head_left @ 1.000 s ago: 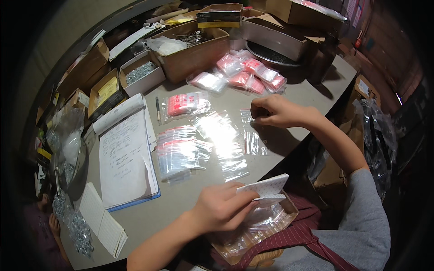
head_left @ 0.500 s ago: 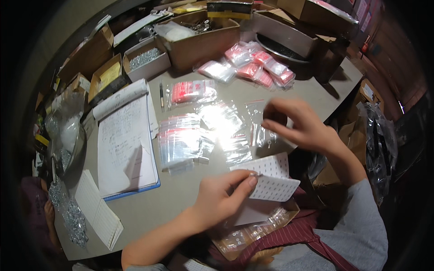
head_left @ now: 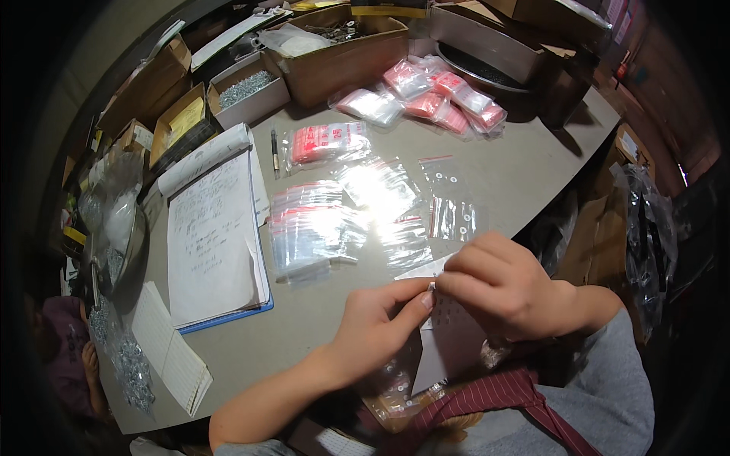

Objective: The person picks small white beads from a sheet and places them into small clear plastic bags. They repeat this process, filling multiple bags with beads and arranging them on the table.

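My left hand [head_left: 384, 323] pinches the edge of a white sheet of small printed labels [head_left: 426, 270] between thumb and forefinger. Against those fingertips, my right hand [head_left: 502, 285] is closed in a pinch; whatever lies in it is hidden. It also covers most of the sheet. Just beyond the hands lie two clear zip bags, an upper bag [head_left: 436, 169] and a lower bag [head_left: 441, 223], with small white round pieces on or in them. Below the hands, at my lap, sits a box of small filled clear bags [head_left: 393, 386], partly covered by paper.
Left of the hands lie fanned empty zip bags [head_left: 312, 228] and a clipboard of written papers [head_left: 213, 243]. Packs of red-printed bags [head_left: 327, 143] lie farther back. Boxes of hardware [head_left: 334, 68] line the far edge. Another person's hand [head_left: 90, 361] shows at far left.
My right hand has come down and left from above the two bags to the label sheet, its fingers closing. The left hand keeps its pinch. The view has shifted slightly.
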